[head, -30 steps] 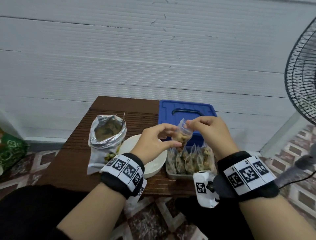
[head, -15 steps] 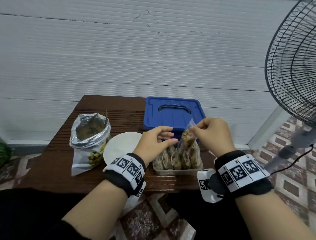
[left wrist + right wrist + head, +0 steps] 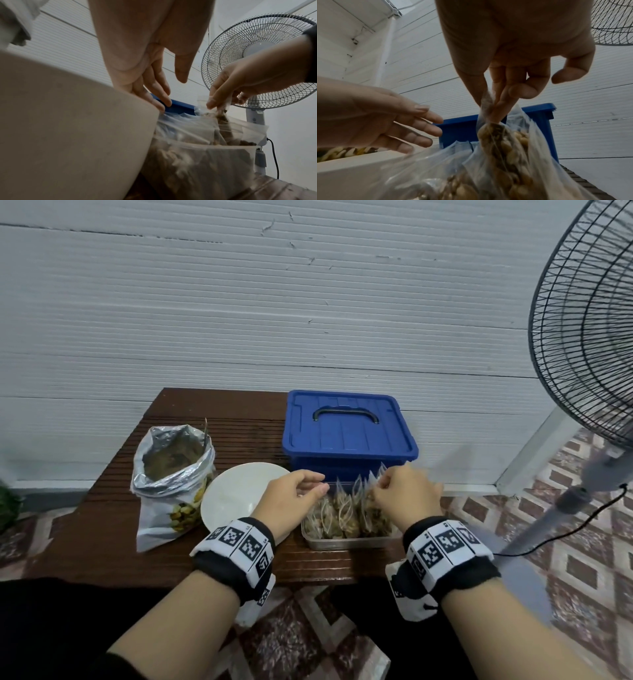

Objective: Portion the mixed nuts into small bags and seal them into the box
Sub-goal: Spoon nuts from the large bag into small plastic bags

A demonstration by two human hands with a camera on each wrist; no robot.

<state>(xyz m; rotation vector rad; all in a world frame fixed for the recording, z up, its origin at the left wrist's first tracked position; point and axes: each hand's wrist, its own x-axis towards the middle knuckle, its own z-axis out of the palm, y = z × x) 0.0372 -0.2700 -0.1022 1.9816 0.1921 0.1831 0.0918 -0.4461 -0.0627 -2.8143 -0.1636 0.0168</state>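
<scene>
Fingers of the left hand are seen loosely extended, nothing held, hovering just beside the left end of the clear tray; thumb tip is near the tops of the bags but contact cannot be confirmed. Going left to right on the brown table: an opened foil nut bag is stood upright, mouth up; next a white bowl, touching the tray's left side in the left wrist view; then the tray, packed with a row of filled small bags stood on end, long axes vertical, sealed tops up. The right hand is closed in a pinch on the top strip of one small nut bag at the tray's right end; that bag is hung long axis near vertical, top up, nuts at the bottom, lower end among the other bags. Behind the tray a blue box is sat with lid on, handle flat. A pedestal fan is stood on the floor at far right.
</scene>
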